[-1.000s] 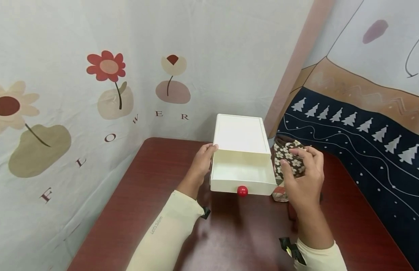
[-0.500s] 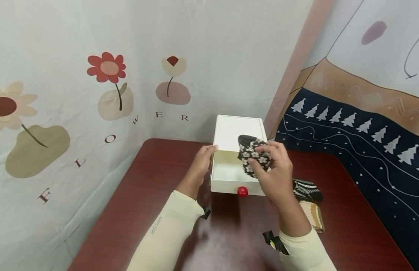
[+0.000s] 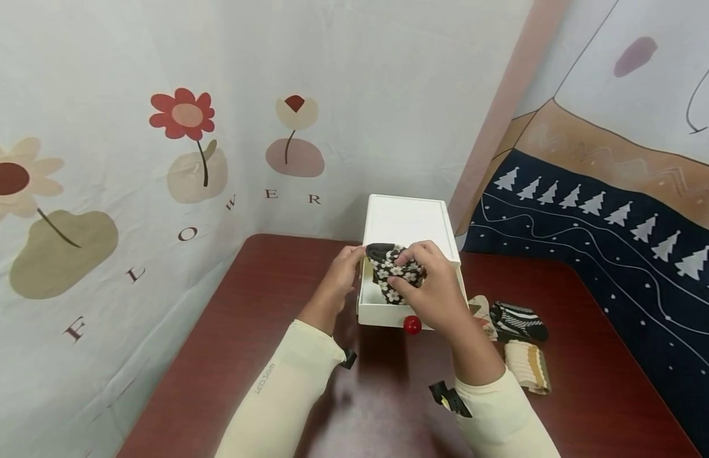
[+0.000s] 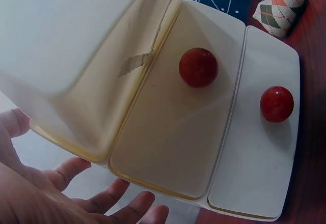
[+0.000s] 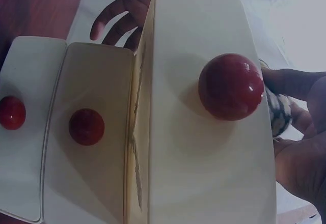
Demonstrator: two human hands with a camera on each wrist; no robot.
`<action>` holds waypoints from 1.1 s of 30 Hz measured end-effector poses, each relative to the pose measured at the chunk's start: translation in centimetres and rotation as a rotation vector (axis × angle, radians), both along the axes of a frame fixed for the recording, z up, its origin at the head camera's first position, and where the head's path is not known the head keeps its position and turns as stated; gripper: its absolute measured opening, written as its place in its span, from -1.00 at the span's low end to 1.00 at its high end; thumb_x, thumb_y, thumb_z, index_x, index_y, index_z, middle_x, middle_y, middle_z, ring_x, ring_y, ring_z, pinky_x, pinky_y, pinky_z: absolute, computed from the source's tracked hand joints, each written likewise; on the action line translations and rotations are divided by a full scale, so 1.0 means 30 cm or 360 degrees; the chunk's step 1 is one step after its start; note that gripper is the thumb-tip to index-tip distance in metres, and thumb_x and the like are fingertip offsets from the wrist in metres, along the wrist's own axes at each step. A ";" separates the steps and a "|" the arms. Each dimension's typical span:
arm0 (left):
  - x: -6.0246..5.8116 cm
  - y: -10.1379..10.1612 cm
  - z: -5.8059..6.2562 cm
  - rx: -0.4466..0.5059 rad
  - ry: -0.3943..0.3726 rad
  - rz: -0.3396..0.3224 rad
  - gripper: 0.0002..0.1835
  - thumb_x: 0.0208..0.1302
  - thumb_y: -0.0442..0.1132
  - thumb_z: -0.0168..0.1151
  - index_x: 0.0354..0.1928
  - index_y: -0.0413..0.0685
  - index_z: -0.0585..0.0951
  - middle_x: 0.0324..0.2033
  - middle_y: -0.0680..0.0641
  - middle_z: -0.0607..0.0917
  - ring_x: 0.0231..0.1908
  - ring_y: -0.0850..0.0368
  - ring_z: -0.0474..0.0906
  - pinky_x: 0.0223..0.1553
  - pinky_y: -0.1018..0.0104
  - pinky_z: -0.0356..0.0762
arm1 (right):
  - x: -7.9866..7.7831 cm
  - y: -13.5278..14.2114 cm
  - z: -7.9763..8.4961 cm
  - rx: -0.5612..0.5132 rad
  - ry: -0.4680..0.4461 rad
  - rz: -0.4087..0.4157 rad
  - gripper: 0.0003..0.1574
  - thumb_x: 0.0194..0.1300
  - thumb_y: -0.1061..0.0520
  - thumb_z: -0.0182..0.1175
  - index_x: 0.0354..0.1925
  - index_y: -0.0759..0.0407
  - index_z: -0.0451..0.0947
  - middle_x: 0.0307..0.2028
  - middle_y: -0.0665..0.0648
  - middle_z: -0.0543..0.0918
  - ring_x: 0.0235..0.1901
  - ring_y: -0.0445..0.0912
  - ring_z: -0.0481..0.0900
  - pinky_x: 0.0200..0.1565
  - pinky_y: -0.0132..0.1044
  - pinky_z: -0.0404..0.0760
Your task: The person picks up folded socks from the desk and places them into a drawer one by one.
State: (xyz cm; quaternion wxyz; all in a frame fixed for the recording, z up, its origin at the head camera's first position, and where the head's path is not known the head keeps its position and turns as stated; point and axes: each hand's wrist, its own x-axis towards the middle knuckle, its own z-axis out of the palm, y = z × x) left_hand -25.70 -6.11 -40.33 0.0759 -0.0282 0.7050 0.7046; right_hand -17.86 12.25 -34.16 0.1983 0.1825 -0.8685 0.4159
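Note:
A white drawer cabinet [image 3: 408,222] stands on the table with its top drawer [image 3: 377,315] pulled out; a red round knob [image 3: 412,324] is on the drawer's front. Between thumb and fingers, my right hand [image 3: 437,289] grips a folded sock [image 3: 396,270], dark with white flowers, partly inside the drawer opening. My left hand [image 3: 337,280] rests against the cabinet's left side, thumb at the upper front edge. The left wrist view has its fingers [image 4: 104,198] fairly straight and spread along that side. From the right wrist, the drawer front [image 5: 183,173] hides most of the sock.
Right of the cabinet lie a plaid folded sock [image 3: 482,312], a black striped one [image 3: 519,321] and a cream one with a yellow band [image 3: 527,367]. Two lower drawers [image 4: 168,142] are closed, each with a red knob [image 4: 198,67]. Printed cloth [image 3: 228,114] hangs behind the table [image 3: 228,356].
My right hand has picked up the flowered sock from the right of the cabinet and carried it left, then down into the top drawer's opening. The left hand has stayed in place.

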 end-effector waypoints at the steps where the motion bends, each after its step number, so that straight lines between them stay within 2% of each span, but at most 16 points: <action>1: -0.001 0.000 0.000 -0.0002 -0.0004 0.0001 -0.52 0.59 0.17 0.06 0.24 -0.03 0.54 0.33 -0.23 0.59 0.39 -0.18 0.46 0.45 -0.54 0.27 | -0.003 -0.002 0.000 0.0023 -0.0030 0.0010 -0.67 0.24 0.31 0.59 -0.14 0.17 0.63 0.06 0.23 0.67 0.12 0.12 0.65 0.12 0.06 0.68; 10: 0.004 -0.008 0.010 -0.0023 -0.0039 -0.0030 -0.52 0.61 0.23 0.08 0.24 0.03 0.53 0.41 -0.20 0.54 0.52 -0.22 0.36 0.50 -0.52 0.21 | -0.029 -0.015 0.001 0.0174 -0.0309 0.0065 -0.73 0.37 0.28 0.47 -0.21 0.15 0.51 -0.11 0.21 0.61 -0.01 0.11 0.58 0.04 -0.01 0.56; 16: 0.005 -0.007 0.006 -0.0028 -0.0031 -0.0023 -0.56 0.59 0.21 0.10 0.14 0.01 0.53 0.33 -0.21 0.56 0.48 -0.20 0.38 0.49 -0.53 0.20 | -0.047 -0.030 0.007 0.0270 -0.0510 0.0044 -0.79 0.46 0.24 0.37 -0.19 0.15 0.48 -0.15 0.21 0.58 -0.09 0.09 0.54 -0.07 -0.07 0.54; 22: 0.009 -0.010 0.005 -0.0044 -0.0032 -0.0013 -0.57 0.58 0.21 0.11 0.11 0.03 0.53 0.23 -0.20 0.60 0.40 -0.18 0.44 0.44 -0.48 0.26 | -0.059 -0.050 0.011 0.0292 -0.0612 -0.0006 -0.81 0.46 0.21 0.38 -0.15 0.16 0.51 -0.13 0.23 0.63 -0.16 0.08 0.56 -0.15 -0.14 0.56; 27: 0.010 -0.011 0.008 -0.0052 -0.0030 -0.0025 -0.56 0.59 0.21 0.10 0.16 0.02 0.53 0.28 -0.20 0.57 0.42 -0.20 0.42 0.45 -0.46 0.26 | -0.063 -0.066 0.015 0.0265 -0.0723 -0.0068 -0.81 0.46 0.19 0.39 -0.09 0.19 0.56 -0.29 0.23 0.62 -0.42 0.01 0.49 -0.40 -0.23 0.48; 33: 0.011 -0.010 0.011 -0.0067 -0.0037 -0.0032 -0.55 0.59 0.23 0.09 0.16 0.03 0.52 0.29 -0.19 0.56 0.44 -0.19 0.41 0.47 -0.47 0.26 | -0.068 -0.081 0.014 0.0342 -0.0769 -0.0142 -0.79 0.47 0.15 0.39 -0.05 0.19 0.58 -0.40 0.18 0.56 -0.49 -0.03 0.44 -0.47 -0.26 0.44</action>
